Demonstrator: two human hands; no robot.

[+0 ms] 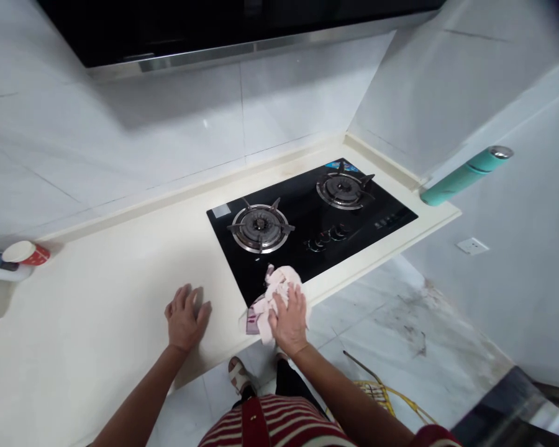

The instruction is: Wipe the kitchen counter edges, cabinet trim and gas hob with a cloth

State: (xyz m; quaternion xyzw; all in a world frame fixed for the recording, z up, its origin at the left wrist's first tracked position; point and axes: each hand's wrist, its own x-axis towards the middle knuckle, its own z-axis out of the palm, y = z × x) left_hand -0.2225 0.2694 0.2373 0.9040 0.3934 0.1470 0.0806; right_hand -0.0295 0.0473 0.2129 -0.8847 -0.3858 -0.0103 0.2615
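Note:
My right hand (289, 318) presses a crumpled pale pink cloth (279, 282) onto the front left corner of the black gas hob (302, 251), with part of the cloth over the counter edge. Its fingers are bent over the cloth. Left of the hob, my left hand (185, 316) rests on the cream countertop (135, 267) with fingers spread and nothing in them. The hob has a left burner (261, 228), a right burner (345, 189) and control knobs (326, 236) between them near the front.
A turquoise flask (466, 177) stands at the counter's right end. At the far left is a red and white paper cup (25, 252) by the sink edge. A black range hood (242, 31) hangs above. Something yellow with a wire frame (377, 394) is on the floor.

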